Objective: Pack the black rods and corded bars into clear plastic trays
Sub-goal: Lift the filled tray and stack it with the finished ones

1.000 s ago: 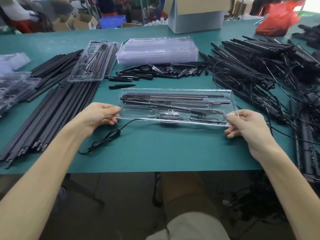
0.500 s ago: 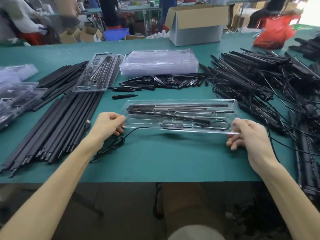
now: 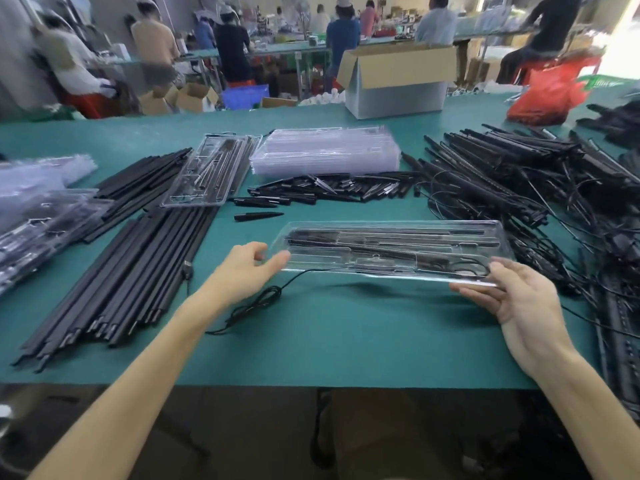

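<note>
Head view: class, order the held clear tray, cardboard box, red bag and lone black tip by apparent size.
1. held clear tray
2. cardboard box, farther off
3. red bag
4. lone black tip

Clear tray (image 3: 391, 244), one, loaded with black rods (image 3: 381, 233) and a corded bar (image 3: 433, 259), held just above the green table (image 3: 346, 334). The left hand (image 3: 247, 270) pinches its left end; the right hand (image 3: 512, 299), palm up, grips the near right corner, thumb over the rim. Loose cord (image 3: 256, 303), coiled, just beside the left wrist. Long rods (image 3: 138, 271), in rows, left of the left hand. Corded bars (image 3: 519, 174), tangled heap, beyond the right hand. Empty trays (image 3: 325, 150), stacked, well beyond both hands.
</note>
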`<action>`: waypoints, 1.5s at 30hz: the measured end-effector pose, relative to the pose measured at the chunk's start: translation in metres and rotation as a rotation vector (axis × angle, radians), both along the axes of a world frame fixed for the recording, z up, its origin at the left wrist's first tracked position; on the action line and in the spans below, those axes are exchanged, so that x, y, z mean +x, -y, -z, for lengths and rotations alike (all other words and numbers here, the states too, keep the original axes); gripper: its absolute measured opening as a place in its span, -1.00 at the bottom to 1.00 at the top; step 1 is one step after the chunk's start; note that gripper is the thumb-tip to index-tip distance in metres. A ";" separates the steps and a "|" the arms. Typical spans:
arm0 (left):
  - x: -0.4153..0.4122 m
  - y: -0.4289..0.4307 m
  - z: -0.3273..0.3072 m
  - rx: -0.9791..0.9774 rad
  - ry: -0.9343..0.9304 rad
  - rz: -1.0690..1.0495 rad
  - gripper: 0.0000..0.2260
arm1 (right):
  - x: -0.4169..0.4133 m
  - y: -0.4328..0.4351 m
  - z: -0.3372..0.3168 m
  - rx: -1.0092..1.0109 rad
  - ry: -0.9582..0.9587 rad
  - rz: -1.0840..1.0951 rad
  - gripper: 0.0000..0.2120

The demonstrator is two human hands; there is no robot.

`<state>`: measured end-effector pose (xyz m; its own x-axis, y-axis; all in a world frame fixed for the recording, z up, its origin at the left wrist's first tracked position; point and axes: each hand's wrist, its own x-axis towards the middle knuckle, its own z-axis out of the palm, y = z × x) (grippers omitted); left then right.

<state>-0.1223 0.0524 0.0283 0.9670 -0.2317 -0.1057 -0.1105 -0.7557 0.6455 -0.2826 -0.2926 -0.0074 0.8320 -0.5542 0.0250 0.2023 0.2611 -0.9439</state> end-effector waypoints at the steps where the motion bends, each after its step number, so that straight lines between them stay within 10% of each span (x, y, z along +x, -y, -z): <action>1: -0.005 0.000 -0.004 0.109 0.033 0.016 -0.29 | 0.000 0.001 0.001 0.010 0.013 0.007 -0.72; 6: -0.022 -0.007 -0.008 0.386 0.130 0.092 -0.25 | -0.003 0.003 0.002 0.077 0.123 -0.017 -0.62; 13: -0.020 -0.030 0.009 0.319 0.355 -0.143 -0.86 | -0.009 0.001 -0.003 0.149 0.146 -0.018 -0.73; 17: -0.013 -0.035 0.016 0.357 0.305 -0.060 -0.86 | -0.010 -0.001 -0.006 0.155 0.134 -0.036 -0.79; 25: -0.015 -0.015 0.012 -0.418 0.051 -0.128 -0.61 | -0.012 -0.004 -0.010 0.214 0.104 -0.162 -0.74; 32: -0.037 -0.008 0.001 -0.536 -0.447 -0.065 -0.27 | -0.019 -0.009 -0.017 0.281 0.080 -0.351 -0.79; 37: -0.019 -0.004 0.003 -1.390 -0.698 -0.251 -0.50 | -0.037 -0.013 -0.023 0.344 0.038 -0.361 -0.63; 41: 0.009 -0.009 -0.002 -1.606 -0.646 -0.494 -0.73 | -0.051 0.004 -0.015 0.401 0.023 -0.303 -0.72; 45: 0.019 -0.005 -0.019 -1.325 -0.288 -0.475 -0.74 | -0.085 -0.007 -0.018 0.691 0.003 -0.390 -0.47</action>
